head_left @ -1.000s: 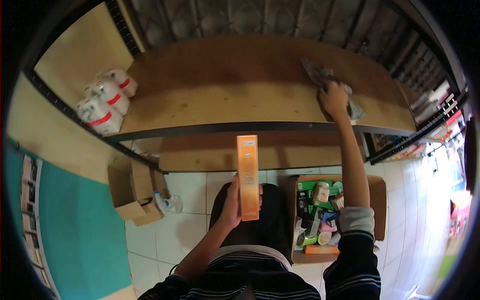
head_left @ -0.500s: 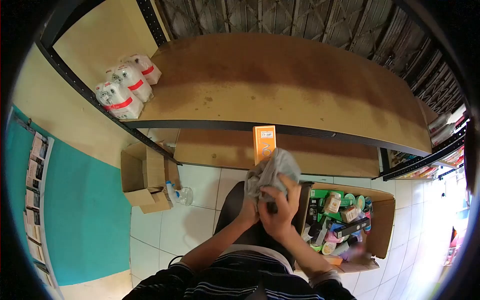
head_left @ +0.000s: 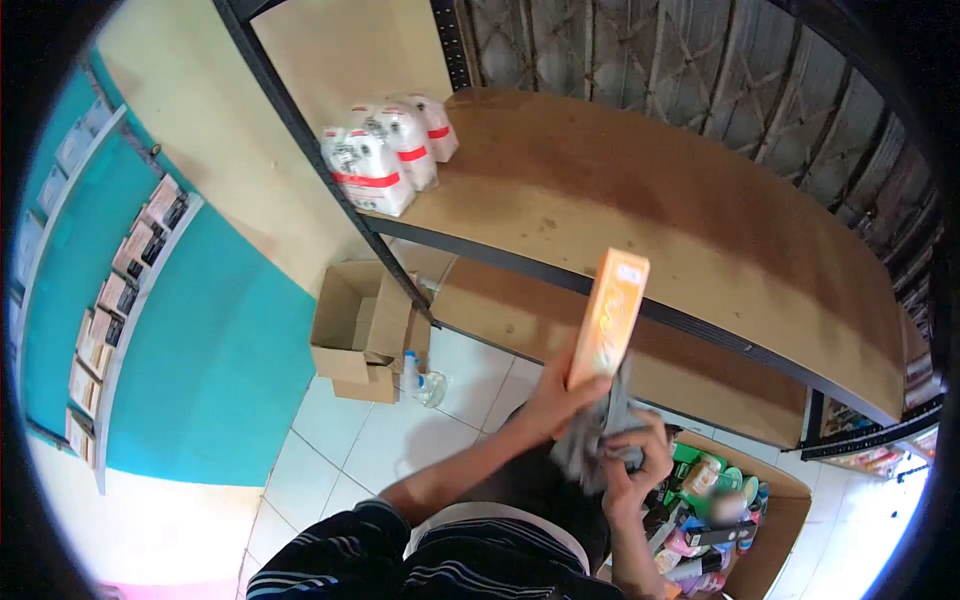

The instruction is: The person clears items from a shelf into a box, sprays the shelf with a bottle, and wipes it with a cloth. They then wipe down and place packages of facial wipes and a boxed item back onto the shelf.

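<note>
My left hand (head_left: 563, 396) grips the lower end of a tall orange box (head_left: 612, 312), which stands up at a slight tilt in front of the shelf edge. Pale lettering runs along the box, and a small white label sits near its top. Just right of it, my right hand (head_left: 640, 462) is closed on a grey cloth (head_left: 588, 440) that hangs below the box. Folds of the cloth reach up against the box's lower right side. Part of the left fingers is hidden behind the box.
White packs with red bands (head_left: 375, 170) stand at the left end of the brown shelf (head_left: 640, 190). An open carton of mixed toiletries (head_left: 790, 530) sits at lower right. On the tiled floor are an empty cardboard box (head_left: 345, 330) and a clear spray bottle (head_left: 430, 388).
The view has turned left. The cloth has come down off the orange box, more of which now shows, gripped by my left hand. My right hand has moved lower with the cloth.
</note>
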Available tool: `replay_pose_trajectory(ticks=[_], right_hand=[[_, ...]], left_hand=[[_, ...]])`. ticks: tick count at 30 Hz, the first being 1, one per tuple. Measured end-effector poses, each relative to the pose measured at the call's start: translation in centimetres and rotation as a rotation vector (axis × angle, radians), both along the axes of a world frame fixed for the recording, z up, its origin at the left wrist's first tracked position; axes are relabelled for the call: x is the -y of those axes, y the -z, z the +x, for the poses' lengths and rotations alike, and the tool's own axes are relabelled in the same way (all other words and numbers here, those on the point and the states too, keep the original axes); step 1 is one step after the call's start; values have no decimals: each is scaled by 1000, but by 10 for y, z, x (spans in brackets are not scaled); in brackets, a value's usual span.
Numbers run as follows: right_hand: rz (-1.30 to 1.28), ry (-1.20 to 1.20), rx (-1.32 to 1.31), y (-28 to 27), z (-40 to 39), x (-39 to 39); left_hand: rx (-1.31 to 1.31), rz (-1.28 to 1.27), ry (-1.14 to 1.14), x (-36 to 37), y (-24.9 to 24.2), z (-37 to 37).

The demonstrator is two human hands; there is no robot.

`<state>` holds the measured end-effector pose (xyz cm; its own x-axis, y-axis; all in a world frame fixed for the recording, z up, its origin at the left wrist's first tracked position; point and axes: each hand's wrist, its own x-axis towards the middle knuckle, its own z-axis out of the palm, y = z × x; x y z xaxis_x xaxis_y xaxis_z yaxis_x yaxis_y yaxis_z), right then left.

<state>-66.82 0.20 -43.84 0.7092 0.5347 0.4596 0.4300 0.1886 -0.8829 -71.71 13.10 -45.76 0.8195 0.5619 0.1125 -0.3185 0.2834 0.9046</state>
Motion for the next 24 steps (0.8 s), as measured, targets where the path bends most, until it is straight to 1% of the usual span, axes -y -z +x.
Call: replay_pose_trajectory(ticks=[1, 2, 3, 4, 6, 8, 10, 13, 16, 19, 21, 24], right_hand=[[5, -12, -1, 8, -4, 6], [38, -30, -172, 18, -6, 10], [68, -45, -342, 26, -8, 14], [70, -51, -343, 31, -9, 17], [51, -7, -394, 37, -10, 22], [40, -13, -413, 34, -10, 25], [31, -19, -392, 34, -10, 26], [-8, -56, -419, 36, -8, 28], [-28, -68, -412, 38, -10, 26], [-20, -85, -430, 38, -12, 24], [-43, -86, -428, 39, -11, 26], [-53, -84, -449, 42, -12, 26]], left_hand=[[-101, 27, 13, -20, -10, 0], [37, -212, 112, -39, -13, 1], [179, -79, 19, -57, -36, 8], [185, 77, 47, -81, -56, 9], [170, 337, -119, -134, -64, 19], [165, 484, -130, -175, -77, 23], [109, 399, 32, -210, -75, 23], [78, 428, 63, -226, -75, 22], [49, 419, 95, -228, -73, 21], [36, 465, 114, -228, -71, 17], [-58, 487, 140, -227, -69, 14], [-95, 475, 152, -226, -67, 16]])
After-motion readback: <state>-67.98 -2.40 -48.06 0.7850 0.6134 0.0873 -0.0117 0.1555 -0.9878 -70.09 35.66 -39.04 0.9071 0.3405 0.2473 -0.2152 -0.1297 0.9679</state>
